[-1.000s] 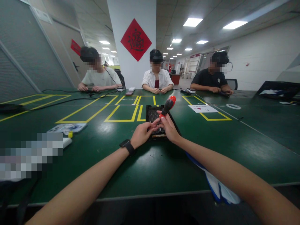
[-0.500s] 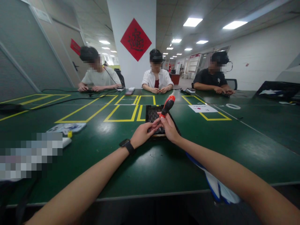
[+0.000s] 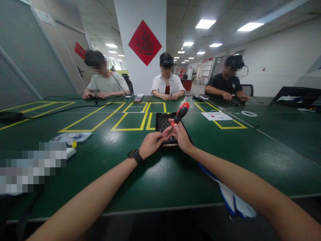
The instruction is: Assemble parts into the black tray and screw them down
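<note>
A screwdriver [image 3: 181, 113] with a red and black handle slants up to the right, its shaft pointing down and left. My right hand [image 3: 183, 137] is closed on it where the handle meets the shaft. My left hand [image 3: 151, 144], with a dark watch at the wrist, is closed near the tip, its fingertips pressed together. What the left fingers pinch is too small to make out. Beneath both hands lies a black tray [image 3: 159, 117] with a gridded inside, partly hidden by the hands.
On the green table [image 3: 120, 187], yellow tape outlines [image 3: 75, 130] mark areas. A phone-like patterned object [image 3: 71, 137] lies left. White and blue cloth [image 3: 227, 197] hangs at the front edge under my right forearm. A paper sheet [image 3: 217, 116] and tape ring [image 3: 249, 113] lie right. Three people sit opposite.
My hands and the screwdriver stay over the tray, with the handle shifted very slightly to the right. Across the table, the person at right has moved their hands a little apart.
</note>
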{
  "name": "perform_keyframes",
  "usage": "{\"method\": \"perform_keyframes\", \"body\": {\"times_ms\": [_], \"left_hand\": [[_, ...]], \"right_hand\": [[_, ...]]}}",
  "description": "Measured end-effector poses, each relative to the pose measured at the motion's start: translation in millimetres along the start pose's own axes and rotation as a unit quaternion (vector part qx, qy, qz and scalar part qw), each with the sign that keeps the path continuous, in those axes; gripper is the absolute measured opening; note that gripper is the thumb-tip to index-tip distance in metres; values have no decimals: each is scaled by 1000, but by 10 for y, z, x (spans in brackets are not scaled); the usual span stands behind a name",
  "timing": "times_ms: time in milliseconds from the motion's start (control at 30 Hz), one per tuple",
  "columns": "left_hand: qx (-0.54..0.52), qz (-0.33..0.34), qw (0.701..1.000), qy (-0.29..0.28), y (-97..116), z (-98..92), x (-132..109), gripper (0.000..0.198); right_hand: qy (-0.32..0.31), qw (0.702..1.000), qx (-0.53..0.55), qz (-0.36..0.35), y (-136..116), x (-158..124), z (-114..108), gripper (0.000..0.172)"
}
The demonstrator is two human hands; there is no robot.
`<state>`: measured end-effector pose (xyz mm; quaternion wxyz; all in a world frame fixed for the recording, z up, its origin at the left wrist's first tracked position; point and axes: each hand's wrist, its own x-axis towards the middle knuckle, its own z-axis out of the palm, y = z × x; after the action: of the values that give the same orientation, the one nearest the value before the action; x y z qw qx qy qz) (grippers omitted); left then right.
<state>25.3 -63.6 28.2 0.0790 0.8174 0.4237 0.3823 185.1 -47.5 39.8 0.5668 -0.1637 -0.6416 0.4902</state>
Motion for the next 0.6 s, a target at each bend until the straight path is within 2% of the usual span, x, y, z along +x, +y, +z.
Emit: {"method": "perform_keyframes", "body": {"times_ms": [200,400,600], "left_hand": [[-38,3,999,-32,13,-17,-2,21],[-43,-34,998,14,30,15,-11,23],[-72,-46,996,14,34,11,-10,21]], "right_hand": [[16,1000,-24,-1,29,12,-12,33],[22,999,-28,-8,49,10,-10,31],[23,1000,-14,-3,33,14,-4,31]]}}
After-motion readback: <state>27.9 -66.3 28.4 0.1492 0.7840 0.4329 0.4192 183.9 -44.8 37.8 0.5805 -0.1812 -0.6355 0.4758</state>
